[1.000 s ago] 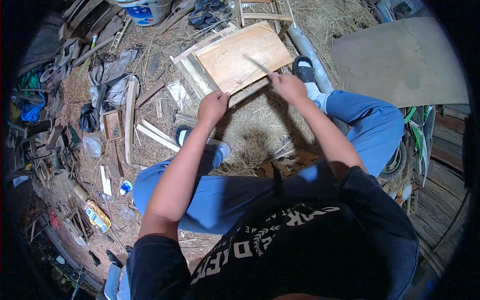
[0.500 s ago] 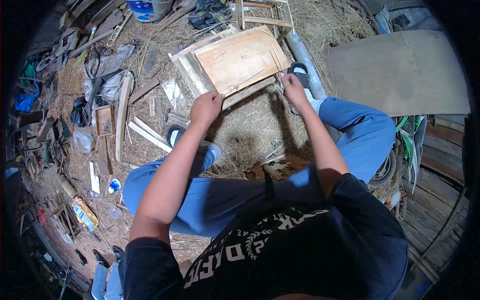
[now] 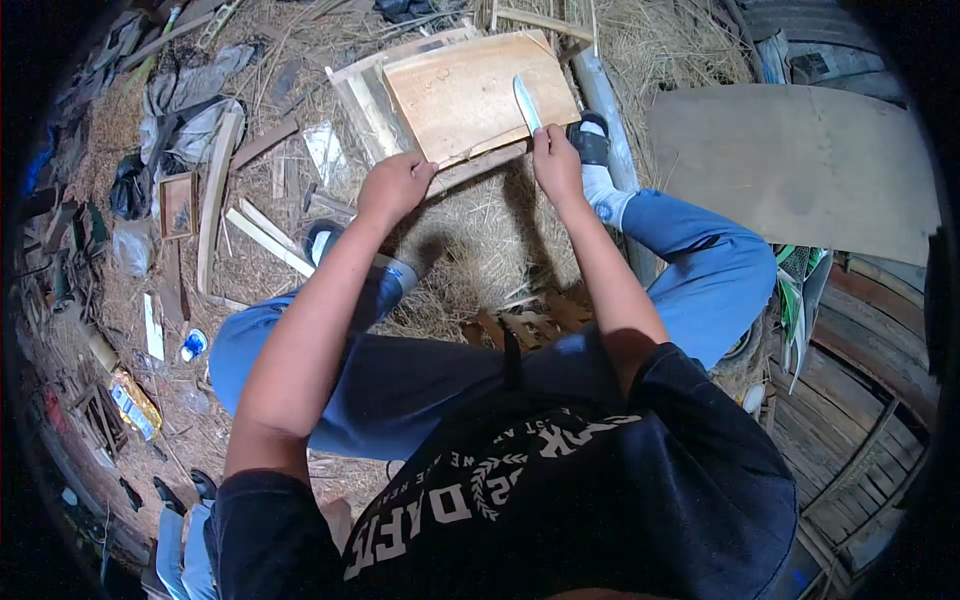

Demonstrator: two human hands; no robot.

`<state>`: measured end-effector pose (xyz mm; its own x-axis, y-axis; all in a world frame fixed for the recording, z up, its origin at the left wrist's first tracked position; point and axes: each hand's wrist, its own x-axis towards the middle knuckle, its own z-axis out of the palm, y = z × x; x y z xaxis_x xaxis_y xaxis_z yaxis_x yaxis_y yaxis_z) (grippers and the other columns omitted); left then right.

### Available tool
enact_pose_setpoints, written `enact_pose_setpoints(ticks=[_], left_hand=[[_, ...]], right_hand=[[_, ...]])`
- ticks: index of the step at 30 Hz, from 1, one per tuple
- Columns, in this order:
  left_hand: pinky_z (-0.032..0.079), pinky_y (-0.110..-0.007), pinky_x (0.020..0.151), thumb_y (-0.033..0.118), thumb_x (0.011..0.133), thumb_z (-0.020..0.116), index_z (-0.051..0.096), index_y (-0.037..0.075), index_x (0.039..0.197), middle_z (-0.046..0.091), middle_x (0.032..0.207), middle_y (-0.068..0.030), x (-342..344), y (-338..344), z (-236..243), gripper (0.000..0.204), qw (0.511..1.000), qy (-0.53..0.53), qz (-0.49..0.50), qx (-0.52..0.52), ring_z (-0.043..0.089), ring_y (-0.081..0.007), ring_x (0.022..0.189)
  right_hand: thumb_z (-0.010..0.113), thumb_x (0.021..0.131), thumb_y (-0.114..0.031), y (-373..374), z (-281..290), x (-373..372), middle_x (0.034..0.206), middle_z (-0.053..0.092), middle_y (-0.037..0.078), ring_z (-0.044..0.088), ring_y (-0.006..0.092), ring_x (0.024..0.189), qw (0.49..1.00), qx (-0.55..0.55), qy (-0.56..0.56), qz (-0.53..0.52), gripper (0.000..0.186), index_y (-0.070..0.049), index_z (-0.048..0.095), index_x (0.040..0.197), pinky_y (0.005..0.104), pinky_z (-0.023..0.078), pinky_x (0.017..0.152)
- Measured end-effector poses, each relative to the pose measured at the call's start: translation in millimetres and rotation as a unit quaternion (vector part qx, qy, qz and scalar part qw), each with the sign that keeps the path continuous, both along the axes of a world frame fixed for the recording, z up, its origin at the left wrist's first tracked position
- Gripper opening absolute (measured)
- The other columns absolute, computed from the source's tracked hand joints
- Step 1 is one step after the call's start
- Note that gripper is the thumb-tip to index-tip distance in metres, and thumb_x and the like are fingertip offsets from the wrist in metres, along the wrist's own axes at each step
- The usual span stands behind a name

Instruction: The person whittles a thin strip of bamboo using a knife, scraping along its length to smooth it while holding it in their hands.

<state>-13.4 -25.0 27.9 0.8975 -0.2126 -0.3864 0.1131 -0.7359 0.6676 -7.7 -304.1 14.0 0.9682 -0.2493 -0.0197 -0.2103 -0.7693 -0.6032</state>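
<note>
My right hand [image 3: 558, 165] is closed round a knife [image 3: 524, 103], its pale blade pointing up and away over a flat wooden board [image 3: 465, 95]. The handle is mostly hidden in my fingers. At the board's near left corner, my left hand [image 3: 398, 188] is closed with fingertips pressed together; whatever they pinch is hidden. A thin line, perhaps a narrow strip, runs along the board's near edge between the two hands. Beneath the board lies a low wooden frame [image 3: 375, 120] of pale slats.
My feet in dark sandals flank the board, the right sandal [image 3: 590, 140] close beside it. A grey pole [image 3: 605, 120] lies past that foot, and a large flat sheet [image 3: 790, 165] is at right. Wood strips [image 3: 270, 245], a small wooden frame [image 3: 179, 205] and straw litter the left.
The knife blade now shows upright in my right hand, where thin strips showed before. That hand has moved slightly left. The left hand stays at the board's corner; the view has shifted.
</note>
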Motion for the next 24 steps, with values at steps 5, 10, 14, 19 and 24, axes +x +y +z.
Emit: enact_pose_setpoints(ticks=[5, 10, 14, 19, 24], left_hand=[[0.052, -0.050, 0.080, 0.043, 0.096, 0.060, 0.069, 0.005, 0.091, 0.070, 0.092, -0.0216, 3.8, 0.3, -3.4, 0.039, 0.999, 0.038, -0.005, -0.014, 0.067, -0.0425, 0.090], [0.050, -0.049, 0.075, 0.044, 0.096, 0.062, 0.065, 0.003, 0.085, 0.068, 0.084, -0.0211, 4.3, 4.4, -11.7, 0.042, 0.998, 0.045, 0.001, -0.050, 0.065, -0.0419, 0.083], [0.051, -0.049, 0.076, 0.044, 0.095, 0.062, 0.067, 0.003, 0.085, 0.068, 0.084, -0.0213, 5.8, 5.7, -16.4, 0.043, 0.996, 0.057, 0.005, -0.070, 0.066, -0.0418, 0.083], [0.052, -0.047, 0.078, 0.044, 0.096, 0.061, 0.071, 0.003, 0.092, 0.070, 0.088, -0.0212, 5.7, 4.3, -16.6, 0.042, 0.994, 0.064, -0.007, -0.089, 0.067, -0.0407, 0.085], [0.052, -0.046, 0.078, 0.044, 0.096, 0.060, 0.072, 0.003, 0.090, 0.071, 0.085, -0.0199, 6.1, 7.3, -23.7, 0.042, 0.990, 0.087, 0.000, -0.109, 0.068, -0.0392, 0.082]], right_hand=[[0.048, 0.104, -0.031, 1.9, -3.3, -0.4, 0.085, 0.066, 0.033, 0.063, 0.0532, 0.084, 0.999, -0.046, 0.013, 0.005, 0.032, -0.001, 0.060, 0.099, 0.0611, 0.048, 0.076], [0.046, 0.105, -0.033, 8.8, -4.8, 0.4, 0.086, 0.067, 0.032, 0.065, 0.0524, 0.084, 0.996, -0.083, 0.044, -0.004, 0.037, -0.001, 0.062, 0.097, 0.0609, 0.049, 0.077], [0.045, 0.106, -0.032, 12.8, -7.9, 0.7, 0.087, 0.068, 0.031, 0.065, 0.0519, 0.085, 0.995, -0.095, 0.040, -0.006, 0.040, 0.001, 0.064, 0.095, 0.0604, 0.050, 0.078], [0.045, 0.106, -0.032, 7.5, -19.4, -0.3, 0.089, 0.068, 0.032, 0.065, 0.0520, 0.086, 0.996, -0.088, 0.020, 0.003, 0.040, 0.002, 0.064, 0.096, 0.0603, 0.050, 0.079], [0.045, 0.106, -0.032, 48.2, -5.4, -18.9, 0.086, 0.067, 0.032, 0.065, 0.0529, 0.084, 0.996, -0.054, 0.059, 0.032, 0.040, 0.002, 0.064, 0.096, 0.0605, 0.051, 0.078]])
